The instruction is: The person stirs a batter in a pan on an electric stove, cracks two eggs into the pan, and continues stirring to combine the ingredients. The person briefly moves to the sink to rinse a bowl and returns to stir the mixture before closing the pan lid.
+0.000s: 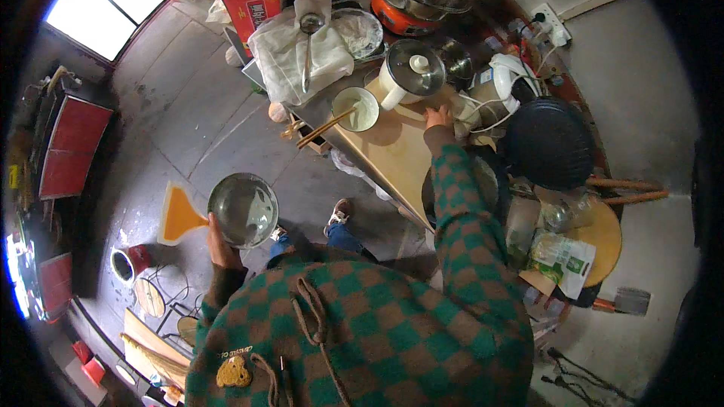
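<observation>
From the head camera, a left hand [224, 247] closes on the side of a metal bowl [243, 211] above the floor, left of the table [394, 157]; a firm, level hold would serve best. The bowl gleams silver, round and shallow, beside an orange, pale-edged scraper [183, 214]. The right hand [439, 117], fingers bent, meets the table near a lidded pot [413, 74]; its grip cannot be told.

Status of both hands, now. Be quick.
Left hand: closed, holding the gray bowl; whether it also grips the orange tool cannot be told.
Right hand: by the lidded pot; whether it grips anything cannot be told.
</observation>
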{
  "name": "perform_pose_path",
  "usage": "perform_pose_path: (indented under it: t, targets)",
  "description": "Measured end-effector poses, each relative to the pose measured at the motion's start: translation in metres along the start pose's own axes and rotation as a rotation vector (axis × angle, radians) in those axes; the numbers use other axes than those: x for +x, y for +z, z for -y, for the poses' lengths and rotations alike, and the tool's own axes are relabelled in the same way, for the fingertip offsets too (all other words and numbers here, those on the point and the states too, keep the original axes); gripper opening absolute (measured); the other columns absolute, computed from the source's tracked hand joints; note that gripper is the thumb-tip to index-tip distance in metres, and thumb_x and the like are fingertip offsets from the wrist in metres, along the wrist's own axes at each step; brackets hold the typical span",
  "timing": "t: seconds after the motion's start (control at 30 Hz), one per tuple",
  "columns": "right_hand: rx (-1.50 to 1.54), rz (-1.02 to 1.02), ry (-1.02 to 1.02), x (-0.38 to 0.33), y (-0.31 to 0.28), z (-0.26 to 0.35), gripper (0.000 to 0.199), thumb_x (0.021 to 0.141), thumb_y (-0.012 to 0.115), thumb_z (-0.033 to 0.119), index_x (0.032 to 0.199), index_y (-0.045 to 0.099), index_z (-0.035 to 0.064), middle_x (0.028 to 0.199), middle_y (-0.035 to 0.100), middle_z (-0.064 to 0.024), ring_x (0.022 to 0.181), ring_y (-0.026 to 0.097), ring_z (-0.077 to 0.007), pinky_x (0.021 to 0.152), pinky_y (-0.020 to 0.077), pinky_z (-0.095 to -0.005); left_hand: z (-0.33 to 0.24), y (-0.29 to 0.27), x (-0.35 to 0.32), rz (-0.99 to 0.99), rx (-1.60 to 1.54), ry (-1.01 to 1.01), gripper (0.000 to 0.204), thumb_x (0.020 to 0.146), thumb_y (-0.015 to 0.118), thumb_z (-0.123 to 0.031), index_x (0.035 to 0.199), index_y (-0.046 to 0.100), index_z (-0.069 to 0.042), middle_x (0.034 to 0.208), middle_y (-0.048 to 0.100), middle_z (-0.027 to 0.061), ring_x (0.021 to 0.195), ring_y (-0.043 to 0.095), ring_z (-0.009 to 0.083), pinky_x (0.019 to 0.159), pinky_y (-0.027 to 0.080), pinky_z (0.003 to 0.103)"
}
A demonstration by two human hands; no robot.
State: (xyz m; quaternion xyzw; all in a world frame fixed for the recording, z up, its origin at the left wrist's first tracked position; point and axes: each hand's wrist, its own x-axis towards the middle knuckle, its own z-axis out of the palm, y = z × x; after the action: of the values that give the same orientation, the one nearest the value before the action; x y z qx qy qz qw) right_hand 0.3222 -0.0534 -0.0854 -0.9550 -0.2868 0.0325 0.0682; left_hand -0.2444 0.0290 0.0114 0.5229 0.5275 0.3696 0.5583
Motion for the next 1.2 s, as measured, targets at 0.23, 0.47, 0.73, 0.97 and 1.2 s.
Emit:
perform_pose_path:
  t: [0.23, 0.47, 0.73, 0.97, 1.2]
  targets:
    - [-0.262, 0.157, -0.147, 0.025, 0.01, -0.012, 0.029, 0.088, 0.048, 0.027, 0.111, 0.056, 0.0121, 0.117, 0.047, -0.0221, 0.103, 0.05, -0.0361, 0.084, 0.0441, -0.0491, -0.023, 0.035, -0.021, -0.064, -0.53, -0.381, 0.047, 0.092, 0.044, -0.039, 0.121, 0.046, -0.002, 0.113, 0.055, 0.0118, 0.102, 0.054, 0.0216, 0.084, 0.045, 0.034]
    - [1.784, 0.54, 0.095, -0.102, -0.066, -0.028, 0.031, 0.083, 0.057, 0.02, 0.108, 0.047, 0.0042, 0.097, 0.055, -0.011, 0.079, 0.056, -0.0192, 0.069, 0.0477, -0.0309, -0.028, 0.107, 0.0, 0.221, 0.067, -0.086, 0.046, 0.093, 0.044, -0.037, 0.116, 0.051, 0.002, 0.112, 0.055, 0.0084, 0.104, 0.049, 0.0172, 0.09, 0.038, 0.028]
    - [0.656, -0.364, -0.55, -0.233, -0.25, -0.016, 0.046, 0.076, 0.067, 0.013, 0.114, 0.043, 0.0049, 0.108, 0.045, -0.0161, 0.1, 0.046, -0.0308, 0.088, 0.0383, -0.0362, -0.068, 0.253, -0.005, 0.598, -0.179, -0.388, 0.05, 0.091, 0.046, -0.045, 0.115, 0.05, -0.001, 0.101, 0.055, 0.0063, 0.097, 0.053, 0.0155, 0.083, 0.043, 0.027]
    - [0.488, -0.369, -0.506, -0.225, -0.238, -0.024, 0.052, 0.07, 0.073, 0.015, 0.111, 0.044, 0.0033, 0.112, 0.043, -0.018, 0.102, 0.046, -0.0365, 0.086, 0.0406, -0.0417, -0.072, 0.326, -0.031, 0.729, -0.166, -0.298, 0.051, 0.09, 0.045, -0.047, 0.113, 0.05, -0.002, 0.096, 0.055, 0.0058, 0.087, 0.053, 0.0132, 0.073, 0.044, 0.024]
    - [0.356, -0.365, -0.32, -0.189, -0.246, -0.14, 0.038, 0.078, 0.067, 0.022, 0.105, 0.045, 0.0058, 0.094, 0.055, -0.0165, 0.084, 0.056, -0.0373, 0.068, 0.0453, -0.0408, -0.056, 0.345, -0.039, 0.761, -0.139, -0.231, 0.049, 0.091, 0.046, -0.044, 0.112, 0.051, 0.0, 0.098, 0.053, 0.0051, 0.095, 0.047, 0.0132, 0.085, 0.035, 0.023]
